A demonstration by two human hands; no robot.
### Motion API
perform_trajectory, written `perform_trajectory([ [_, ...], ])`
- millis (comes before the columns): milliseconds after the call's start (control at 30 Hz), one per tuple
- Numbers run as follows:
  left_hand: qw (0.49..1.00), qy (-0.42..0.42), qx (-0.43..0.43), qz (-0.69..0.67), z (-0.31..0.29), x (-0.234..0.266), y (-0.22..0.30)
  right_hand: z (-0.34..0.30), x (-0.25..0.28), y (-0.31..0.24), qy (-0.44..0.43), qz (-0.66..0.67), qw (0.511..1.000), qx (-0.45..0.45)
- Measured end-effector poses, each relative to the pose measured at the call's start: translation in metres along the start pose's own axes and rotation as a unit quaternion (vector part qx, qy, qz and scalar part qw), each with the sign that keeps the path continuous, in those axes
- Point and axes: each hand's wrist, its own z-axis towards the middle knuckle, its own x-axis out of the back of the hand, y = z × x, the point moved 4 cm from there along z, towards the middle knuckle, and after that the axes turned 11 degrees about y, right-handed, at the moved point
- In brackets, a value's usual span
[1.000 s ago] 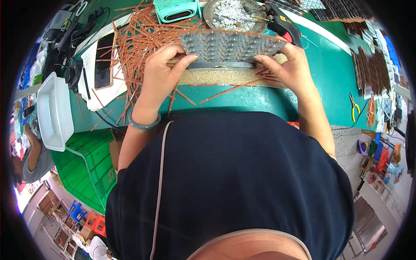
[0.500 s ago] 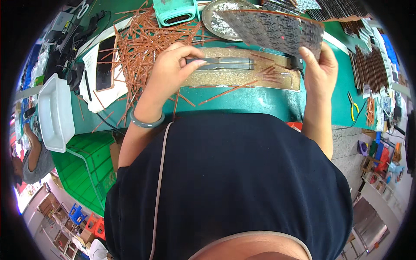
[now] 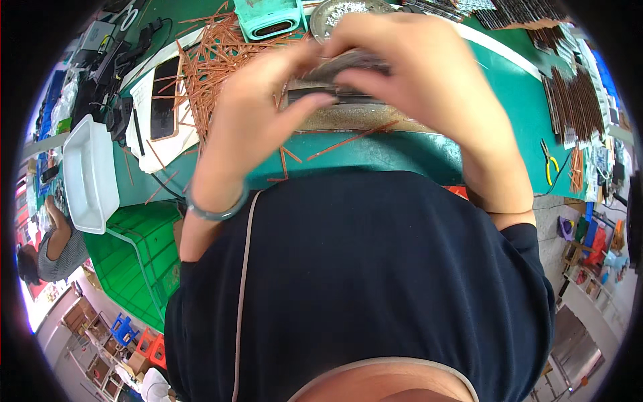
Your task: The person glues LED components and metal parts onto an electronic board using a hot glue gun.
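Note:
My right hand (image 3: 415, 67) is curled palm-down over the bench, holding a dark, textured thin panel (image 3: 351, 62) that shows edge-on and partly hidden under the fingers. Opposite it, my left hand (image 3: 254, 114) wears a grey bangle; its blurred fingertips reach the panel's left end, and whether they grip it I cannot tell. Below both hands lies a long dark bar (image 3: 365, 98) on a speckled golden-brown board (image 3: 341, 119), whose right part is covered by my right hand and forearm.
Thin reddish-brown strips (image 3: 214, 60) lie heaped at left, beside a phone (image 3: 163, 100) on white paper. A turquoise box (image 3: 268, 19) and a round metal dish (image 3: 328, 17) stand at the back. Stacked dark strips (image 3: 573, 104) and yellow-handled pliers (image 3: 548, 164) lie at right.
My right hand has swung left with the panel, from above the board's right end to above the bar. My left hand has shifted slightly, its fingers now at the panel's end.

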Motion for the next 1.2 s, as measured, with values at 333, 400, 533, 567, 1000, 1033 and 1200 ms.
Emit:
perform_trajectory([
  [333,0.95,-0.055,0.239,-0.192,-0.047,-0.034,-0.076,-0.088,-0.021,0.09,0.026,0.252,0.901,-0.353],
  [400,0.975,-0.084,0.191,-0.073,-0.046,-0.032,-0.082,-0.095,-0.032,0.082,0.07,0.207,0.925,-0.31],
  [533,0.963,-0.064,0.181,-0.191,-0.039,-0.027,-0.073,-0.09,-0.031,0.073,0.058,0.15,0.959,-0.233],
  [567,0.972,-0.099,0.164,-0.138,-0.04,-0.025,-0.076,-0.088,-0.031,0.072,0.046,0.138,0.971,-0.192],
  [1000,0.893,-0.047,0.326,-0.305,-0.036,-0.027,-0.087,-0.09,-0.048,0.092,0.076,0.444,0.79,-0.416],
  [1033,0.891,-0.083,0.332,-0.3,-0.04,-0.026,-0.081,-0.092,-0.053,0.092,0.089,0.491,0.752,-0.431],
  [1200,0.95,-0.03,0.078,-0.302,-0.022,-0.026,-0.018,-0.089,-0.076,0.053,0.035,0.665,0.598,-0.446],
])
